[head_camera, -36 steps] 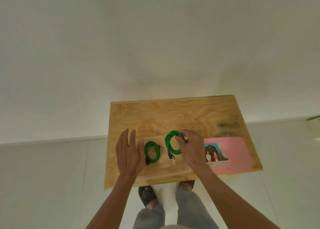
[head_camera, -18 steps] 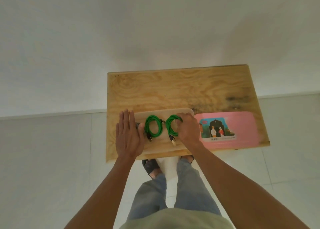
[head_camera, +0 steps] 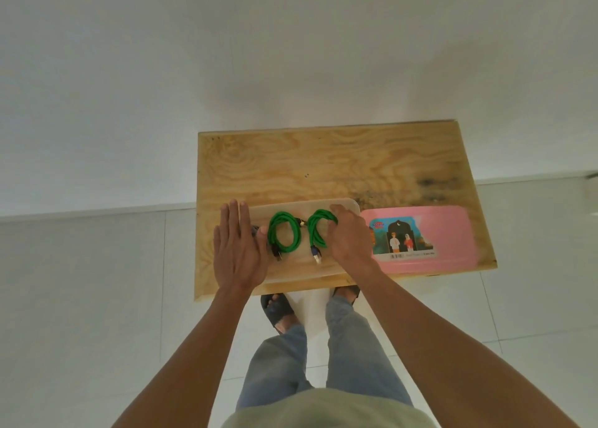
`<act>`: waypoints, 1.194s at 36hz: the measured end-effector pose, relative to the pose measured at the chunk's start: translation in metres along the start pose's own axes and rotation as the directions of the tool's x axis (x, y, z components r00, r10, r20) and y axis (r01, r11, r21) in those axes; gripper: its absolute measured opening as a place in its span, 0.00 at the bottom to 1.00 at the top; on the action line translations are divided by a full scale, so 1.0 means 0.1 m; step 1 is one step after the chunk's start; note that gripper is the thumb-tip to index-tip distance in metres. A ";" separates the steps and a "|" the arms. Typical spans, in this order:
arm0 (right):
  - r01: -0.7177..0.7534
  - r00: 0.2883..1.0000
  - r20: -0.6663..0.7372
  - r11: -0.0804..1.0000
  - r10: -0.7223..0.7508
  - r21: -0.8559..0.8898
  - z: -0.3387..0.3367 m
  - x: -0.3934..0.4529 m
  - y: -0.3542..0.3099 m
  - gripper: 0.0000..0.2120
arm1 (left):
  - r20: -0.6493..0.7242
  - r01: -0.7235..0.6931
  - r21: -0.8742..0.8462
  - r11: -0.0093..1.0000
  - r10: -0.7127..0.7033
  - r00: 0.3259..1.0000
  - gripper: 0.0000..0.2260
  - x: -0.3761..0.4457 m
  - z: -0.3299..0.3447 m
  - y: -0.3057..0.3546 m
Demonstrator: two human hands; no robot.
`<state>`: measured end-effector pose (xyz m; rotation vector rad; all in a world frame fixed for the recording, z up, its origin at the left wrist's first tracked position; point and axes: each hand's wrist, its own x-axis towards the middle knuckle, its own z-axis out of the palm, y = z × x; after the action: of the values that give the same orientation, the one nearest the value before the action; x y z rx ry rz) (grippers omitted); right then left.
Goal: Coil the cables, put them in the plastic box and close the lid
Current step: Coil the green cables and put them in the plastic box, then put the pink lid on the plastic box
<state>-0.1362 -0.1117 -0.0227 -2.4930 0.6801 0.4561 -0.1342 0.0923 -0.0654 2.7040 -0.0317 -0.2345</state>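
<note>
A clear plastic box [head_camera: 301, 205] lies near the front edge of the wooden table [head_camera: 323, 165]. Two coiled green cables rest inside it: the left coil [head_camera: 284, 236] and the right coil [head_camera: 317, 230]. My left hand [head_camera: 238, 248] lies flat with fingers straight against the box's left end. My right hand [head_camera: 348, 236] covers the box's right end, with its fingers closed on the right coil. The pink lid [head_camera: 446, 233], with a picture label, lies flat on the table just right of the box.
The table stands against a white wall on a white tiled floor. Below the table's front edge are my legs in grey trousers and a dark sandal [head_camera: 276, 309]. Dark stains [head_camera: 433, 185] mark the wood behind the lid.
The right coil has come down from above the box into it, still in my right hand. The camera has tilted down. My left hand has stayed on the box's left end.
</note>
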 end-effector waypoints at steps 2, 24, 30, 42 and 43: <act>-0.002 1.000 -0.008 1.000 0.002 0.007 -0.02 -0.03 0.01 0.21 | 0.006 -0.001 0.000 1.000 0.001 1.000 0.30 0.00 -0.01 0.00; 0.267 0.952 -0.252 0.873 -0.174 0.408 -1.07 0.00 0.44 0.19 | -0.174 -0.077 -0.151 0.985 0.050 0.983 0.26 0.03 -0.25 1.20; 0.242 0.949 -0.287 0.882 -0.128 0.404 -1.56 0.21 1.29 0.20 | -0.198 -0.119 -0.182 0.976 0.083 0.977 0.22 -0.08 0.12 2.15; 0.041 0.999 -0.040 0.955 -0.030 0.295 -1.55 0.51 2.82 0.24 | 0.128 0.228 -0.062 0.972 -0.218 0.967 0.26 -0.46 1.12 2.86; 0.032 0.999 -0.019 0.957 -0.028 0.287 -1.51 0.51 2.88 0.24 | 0.140 0.243 -0.044 0.969 -0.234 0.962 0.27 -0.49 1.18 2.85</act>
<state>-0.2247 -0.4284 -0.0339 -2.2303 0.6622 0.3029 -0.1987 -0.2127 -0.0452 2.6238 0.2597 -0.4808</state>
